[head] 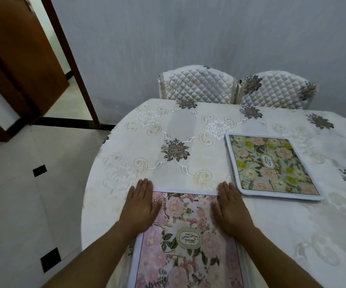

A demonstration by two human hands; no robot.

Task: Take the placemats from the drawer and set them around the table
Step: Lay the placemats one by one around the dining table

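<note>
Placemats lie on the round table (188, 125): a pink floral placemat (188, 235) at six o'clock, at the near edge, and a green floral placemat (272, 163) at about three o'clock, well apart from it. The left hand (141, 206) presses flat on the pink mat's far left corner, the right hand (230, 206) flat on its far right corner, fingers straight and gripping nothing. Two quilted chairs (236, 88) stand at twelve o'clock, a wooden door (16, 59) at ten.
</note>
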